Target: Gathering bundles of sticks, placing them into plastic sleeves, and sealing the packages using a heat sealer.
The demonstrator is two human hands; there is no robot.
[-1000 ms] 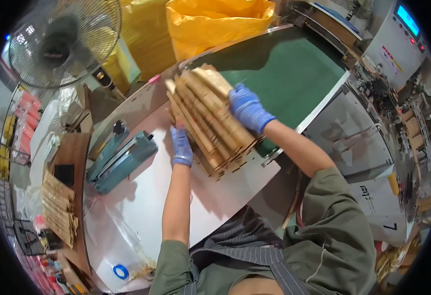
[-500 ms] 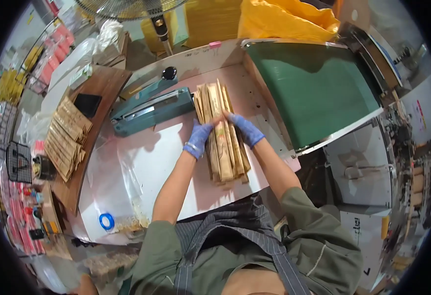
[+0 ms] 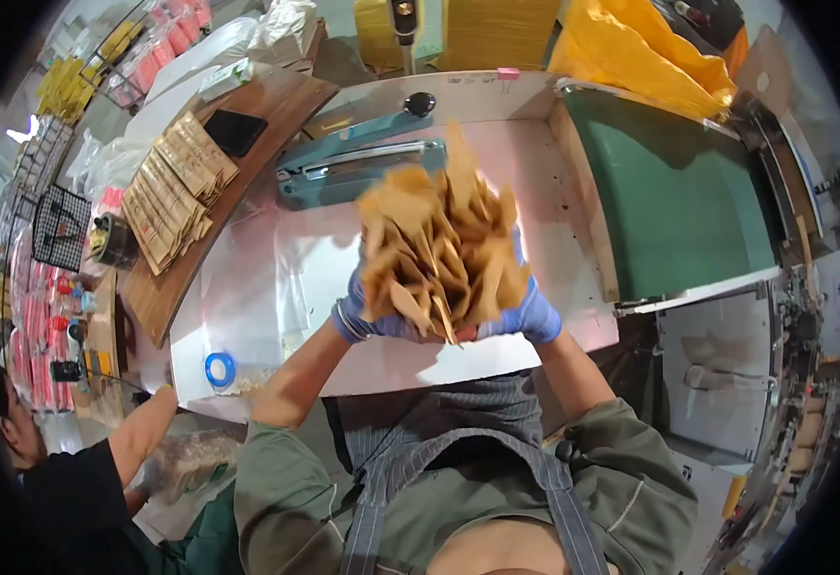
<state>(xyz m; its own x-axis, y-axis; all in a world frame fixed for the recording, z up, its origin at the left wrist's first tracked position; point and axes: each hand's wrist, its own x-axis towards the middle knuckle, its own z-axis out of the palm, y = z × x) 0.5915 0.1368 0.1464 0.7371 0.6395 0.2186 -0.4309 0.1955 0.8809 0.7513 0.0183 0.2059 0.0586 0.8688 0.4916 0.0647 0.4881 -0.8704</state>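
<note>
I am watching both hands clamping a thick, loose bundle of brown kraft-paper packets point(image 3: 439, 249) over the middle of the pinkish-white desk point(image 3: 562, 230). The left hand point(image 3: 367, 311), in a blue-violet knitted glove, is pressing it from eight o'clock; the right hand point(image 3: 532, 311), gloved alike, is pressing from four. The packets' ends are fanning out towards me, somewhat blurred — and I am not managing to tell whether the underside is touching the desk.

Taking the bundle as the clock's centre, I am seeing a teal metal sealing machine with a black round knob point(image 3: 362, 172) lying at ten to eleven. A bright blue plastic ring point(image 3: 219, 369) is lying at eight, near the desk's edge. Between nine and ten, overlapping flat brown paper packets point(image 3: 175, 196) are resting on a brown wood-grain board point(image 3: 286, 101), with a black flat rectangular object point(image 3: 235, 131) lying beside them.

A smooth dark-green panel point(image 3: 674, 201) is filling two to three o'clock, and an orange-yellow plastic bag point(image 3: 640, 57) is standing open beyond it — while a dark-sleeved person point(image 3: 65, 489) is sitting or standing at eight, well apart.
</note>
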